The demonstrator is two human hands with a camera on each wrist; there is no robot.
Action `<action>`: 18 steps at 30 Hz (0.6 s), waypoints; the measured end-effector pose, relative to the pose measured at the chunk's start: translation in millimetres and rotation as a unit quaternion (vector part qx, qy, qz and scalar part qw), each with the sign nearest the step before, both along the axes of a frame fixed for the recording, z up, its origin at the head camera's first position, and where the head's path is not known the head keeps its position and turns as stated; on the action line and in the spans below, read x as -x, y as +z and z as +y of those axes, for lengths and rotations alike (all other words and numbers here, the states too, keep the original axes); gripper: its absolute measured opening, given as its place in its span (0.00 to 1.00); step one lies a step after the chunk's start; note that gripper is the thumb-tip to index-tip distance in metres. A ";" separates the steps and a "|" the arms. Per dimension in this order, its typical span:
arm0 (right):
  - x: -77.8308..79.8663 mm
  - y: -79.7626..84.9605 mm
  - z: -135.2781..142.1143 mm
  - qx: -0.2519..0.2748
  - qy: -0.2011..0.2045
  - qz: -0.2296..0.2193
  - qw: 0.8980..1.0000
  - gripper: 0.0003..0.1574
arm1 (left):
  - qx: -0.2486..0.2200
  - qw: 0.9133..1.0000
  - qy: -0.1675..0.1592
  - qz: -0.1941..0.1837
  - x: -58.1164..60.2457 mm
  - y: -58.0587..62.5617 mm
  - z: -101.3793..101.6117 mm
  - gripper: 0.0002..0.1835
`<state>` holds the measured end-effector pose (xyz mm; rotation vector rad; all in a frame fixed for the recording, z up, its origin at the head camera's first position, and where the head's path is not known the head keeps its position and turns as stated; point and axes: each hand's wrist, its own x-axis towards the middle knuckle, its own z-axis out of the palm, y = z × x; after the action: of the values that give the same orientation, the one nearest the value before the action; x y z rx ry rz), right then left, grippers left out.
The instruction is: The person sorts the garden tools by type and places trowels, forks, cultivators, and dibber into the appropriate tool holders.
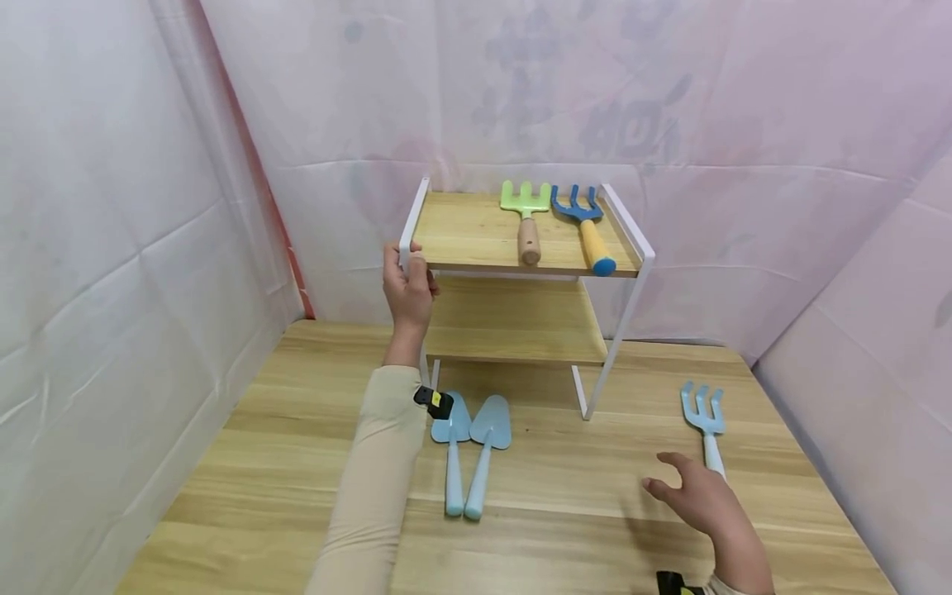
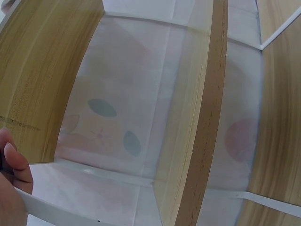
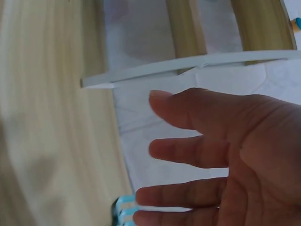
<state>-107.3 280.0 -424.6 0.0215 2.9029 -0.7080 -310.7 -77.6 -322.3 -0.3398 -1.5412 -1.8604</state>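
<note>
My left hand [image 1: 409, 297] grips the front left corner of a two-tier wooden shelf [image 1: 461, 235] with a white metal frame. In the left wrist view its curled fingers [image 2: 18, 165] show at the edge of the upper board. Over the table on the right, my right hand [image 1: 702, 500] is held with fingers apart and nothing in it. Just beyond it lies a light-blue hand fork [image 1: 702, 417], its handle end hidden behind the hand. On the shelf's top lie a green hand fork [image 1: 526, 202] with a wooden handle and a blue hand fork [image 1: 593, 240] with a yellow handle.
Two light-blue trowels [image 1: 492, 423] [image 1: 454, 475] lie side by side on the wooden table [image 1: 580, 512], before the shelf and right of my left forearm. The lower board [image 1: 513, 318] sits under the top one. Pale cloth walls [image 1: 357, 99] surround the table.
</note>
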 end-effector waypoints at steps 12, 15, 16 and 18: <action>-15.2 -17.7 14.7 -0.003 -0.014 0.012 1.000 0.36 | 0.000 1.000 0.004 0.003 0.3 0.8 0.9 0.07; -19.4 -18.5 19.3 -0.012 -0.012 0.008 1.000 0.32 | 0.002 1.000 0.007 0.004 -0.1 1.4 0.7 0.07; -20.5 -18.5 21.2 -0.015 -0.013 0.003 1.000 0.32 | 0.003 1.000 0.007 0.003 -0.4 1.5 0.7 0.08; -22.9 -18.1 25.4 -0.023 -0.012 -0.005 1.000 0.32 | 0.004 1.000 0.006 0.003 -0.8 1.5 0.8 0.08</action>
<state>-84.4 305.4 -442.7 0.0654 2.9147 -0.6420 -309.9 -76.9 -320.9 -0.3387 -1.5429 -1.8435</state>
